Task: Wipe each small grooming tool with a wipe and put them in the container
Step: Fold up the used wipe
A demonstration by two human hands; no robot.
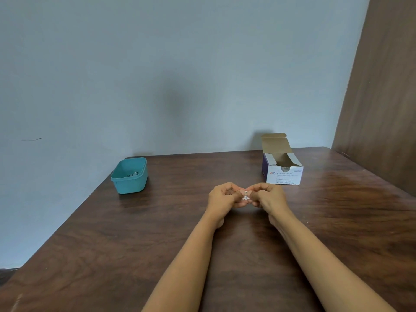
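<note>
Above the table (pixel 157 233), both hands (pixel 225 197) pinch a swab packet (pixel 246 195) between them

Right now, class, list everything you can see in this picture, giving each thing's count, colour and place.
container: one, teal, far left of the table.
grooming tools: count unclear, metallic, inside the container.
alcohol swab box: one, white and purple, top flap open, far right of the table.
small packet: one, white, probably a swab packet, above mid-table between both hands.
table: one, dark brown wood.
wall: pale blue-grey, behind the table.
wood panel: one, brown, at the right edge.
left hand: pinches the packet's left side.
right hand: pinches its right side.
</note>
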